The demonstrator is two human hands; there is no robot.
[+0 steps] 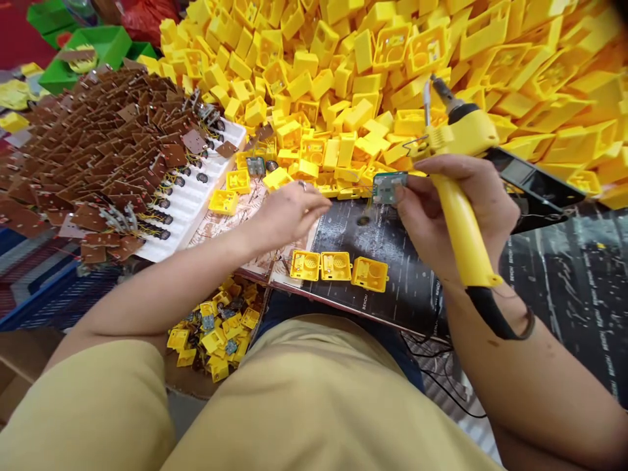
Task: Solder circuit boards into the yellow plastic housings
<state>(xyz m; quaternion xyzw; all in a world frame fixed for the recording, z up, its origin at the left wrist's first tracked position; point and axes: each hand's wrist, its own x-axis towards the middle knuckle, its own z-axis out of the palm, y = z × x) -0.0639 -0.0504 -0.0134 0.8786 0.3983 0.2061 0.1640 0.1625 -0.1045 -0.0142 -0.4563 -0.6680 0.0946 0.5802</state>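
Yellow casings (342, 82) heaped across the back of a dark-topped table (412, 255)
The right hand (483, 196) grips a yellow soldering gun (462, 229) and pinches a green circuit board (387, 188) — the left hand (289, 216) hovers nearby, three open cases (335, 266) lined up near the front edge.

3 cases (335, 266) lie on the table (405, 288), a case heap (338, 82) behind, boards (98, 137) left.

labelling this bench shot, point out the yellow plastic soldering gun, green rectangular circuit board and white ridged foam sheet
Soldering gun (460, 222), head view: yellow handle.
Circuit board (384, 189), head view: exposed face.
Foam sheet (188, 206), head view: bare ridged top.
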